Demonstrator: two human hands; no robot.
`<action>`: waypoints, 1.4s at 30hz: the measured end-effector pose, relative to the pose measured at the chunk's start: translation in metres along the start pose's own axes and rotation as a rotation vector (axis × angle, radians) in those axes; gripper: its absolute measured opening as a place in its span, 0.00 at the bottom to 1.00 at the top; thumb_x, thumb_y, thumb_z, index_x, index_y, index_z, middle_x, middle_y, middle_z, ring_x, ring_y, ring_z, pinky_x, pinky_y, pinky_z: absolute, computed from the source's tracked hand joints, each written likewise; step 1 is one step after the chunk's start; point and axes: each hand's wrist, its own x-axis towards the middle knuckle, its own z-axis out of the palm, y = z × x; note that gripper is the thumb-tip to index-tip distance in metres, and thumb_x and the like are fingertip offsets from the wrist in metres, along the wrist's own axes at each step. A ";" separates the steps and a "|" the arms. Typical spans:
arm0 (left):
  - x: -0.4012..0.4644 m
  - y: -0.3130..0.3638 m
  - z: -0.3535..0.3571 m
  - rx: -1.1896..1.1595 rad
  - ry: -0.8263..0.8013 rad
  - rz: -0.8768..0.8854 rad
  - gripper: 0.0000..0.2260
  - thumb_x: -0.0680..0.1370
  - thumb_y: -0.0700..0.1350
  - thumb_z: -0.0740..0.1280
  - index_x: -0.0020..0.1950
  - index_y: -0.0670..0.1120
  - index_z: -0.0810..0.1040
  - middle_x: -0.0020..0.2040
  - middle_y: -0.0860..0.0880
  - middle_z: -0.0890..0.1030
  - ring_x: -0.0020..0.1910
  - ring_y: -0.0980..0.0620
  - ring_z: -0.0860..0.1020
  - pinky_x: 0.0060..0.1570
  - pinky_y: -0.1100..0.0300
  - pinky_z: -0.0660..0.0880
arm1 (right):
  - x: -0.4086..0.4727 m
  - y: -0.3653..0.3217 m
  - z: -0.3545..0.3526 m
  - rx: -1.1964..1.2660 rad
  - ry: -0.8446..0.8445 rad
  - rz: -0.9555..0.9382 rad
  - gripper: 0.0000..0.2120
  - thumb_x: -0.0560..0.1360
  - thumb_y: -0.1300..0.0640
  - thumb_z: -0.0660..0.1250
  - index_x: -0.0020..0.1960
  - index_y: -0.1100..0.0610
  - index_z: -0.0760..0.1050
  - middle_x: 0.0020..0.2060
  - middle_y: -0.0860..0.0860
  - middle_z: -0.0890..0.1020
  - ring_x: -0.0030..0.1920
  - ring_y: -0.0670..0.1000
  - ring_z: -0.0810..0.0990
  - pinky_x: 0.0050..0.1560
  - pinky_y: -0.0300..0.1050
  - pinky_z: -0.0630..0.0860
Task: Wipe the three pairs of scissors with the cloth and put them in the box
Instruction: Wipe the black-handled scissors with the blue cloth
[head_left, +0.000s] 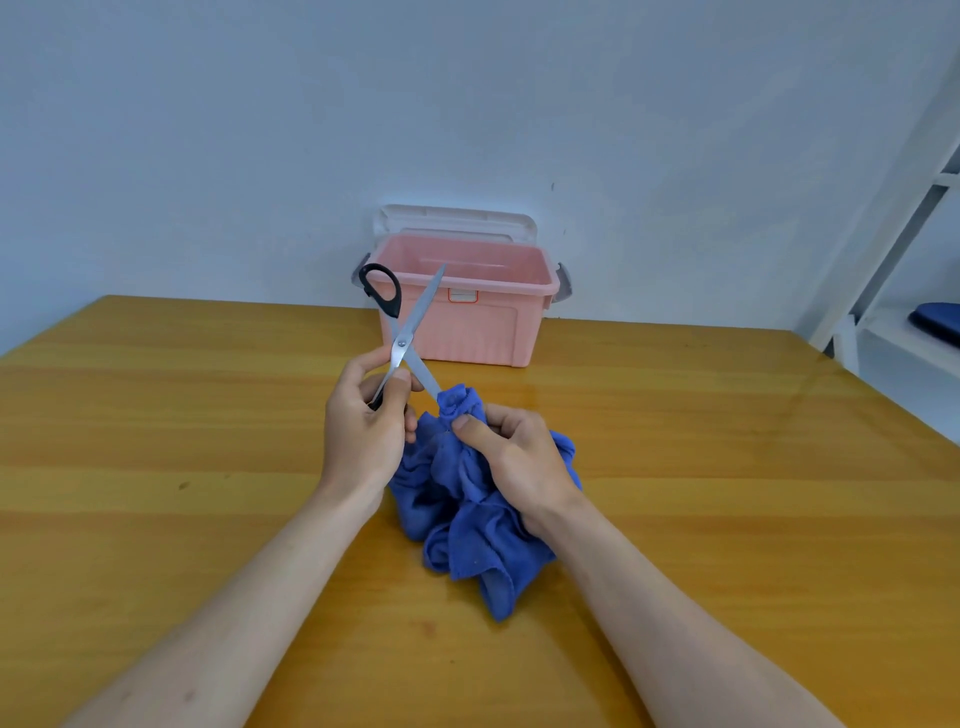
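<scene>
While my left hand (363, 431) pinches 1 handle of the scissors (402, 332) between thumb and curled fingers (400, 382), the blades stand spread in an X above it, 1 tip pointing far toward the box and the other buried in the cloth (467, 499). My right hand (519, 462) has its thumb and fingers pressed together on a bunched fold of that blue cloth, gripping the lower blade through it, just right of the left hand. The rest of the cloth trails down onto the near part of the surface (156, 441).

I judge the main risk to be the open blades: if the cloth is thin where my right thumb presses, a pull along the edge could cut through the fold. The free black handle (382, 288) swings loose up top, so the pivot could snap shut on the cloth and snag it. The pink box (467, 332) stands open at the far edge, close behind the upper tip, which could knock its rim. I can see only 1 pair; whether others lie in the box I cannot tell.
</scene>
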 end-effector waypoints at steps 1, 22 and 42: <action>0.000 0.000 0.000 0.002 0.000 0.000 0.09 0.82 0.40 0.63 0.61 0.49 0.74 0.40 0.51 0.80 0.27 0.55 0.72 0.28 0.61 0.72 | 0.000 0.000 0.000 -0.004 -0.001 0.005 0.11 0.80 0.61 0.64 0.47 0.69 0.79 0.37 0.61 0.78 0.40 0.58 0.75 0.40 0.48 0.73; 0.008 0.010 -0.005 -0.063 0.177 0.066 0.09 0.82 0.37 0.61 0.55 0.51 0.75 0.40 0.50 0.80 0.23 0.58 0.69 0.24 0.63 0.68 | -0.005 -0.011 -0.014 -0.142 0.161 0.005 0.09 0.76 0.63 0.61 0.45 0.59 0.81 0.23 0.55 0.71 0.24 0.49 0.67 0.26 0.34 0.68; -0.011 0.014 -0.004 0.121 -0.495 -0.136 0.08 0.79 0.39 0.65 0.47 0.46 0.84 0.27 0.47 0.69 0.23 0.52 0.61 0.26 0.58 0.57 | 0.004 -0.010 -0.019 -0.107 0.080 -0.272 0.10 0.81 0.66 0.61 0.54 0.55 0.79 0.47 0.55 0.85 0.50 0.54 0.84 0.53 0.50 0.81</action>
